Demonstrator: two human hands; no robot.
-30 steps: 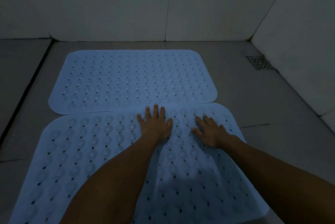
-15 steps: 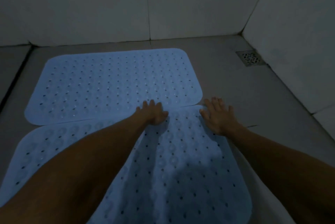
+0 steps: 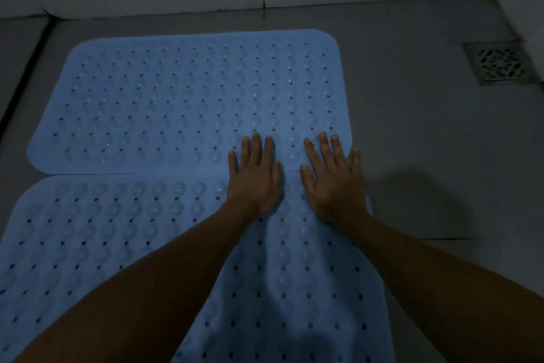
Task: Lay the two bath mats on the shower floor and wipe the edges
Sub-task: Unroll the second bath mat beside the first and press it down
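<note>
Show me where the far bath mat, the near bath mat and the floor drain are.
far bath mat (image 3: 176, 98): head view, middle of its dimpled surface.
near bath mat (image 3: 103, 230): head view, bare left part.
floor drain (image 3: 499, 64): head view, centre of the grate.

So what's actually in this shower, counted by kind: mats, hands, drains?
Blue bath mats: 2, the far mat and the near mat, meeting edge to edge
Hands: 2, the left hand and the right hand, both flat across the seam
Floor drains: 1, the drain in the far right corner
Total: 5
</note>
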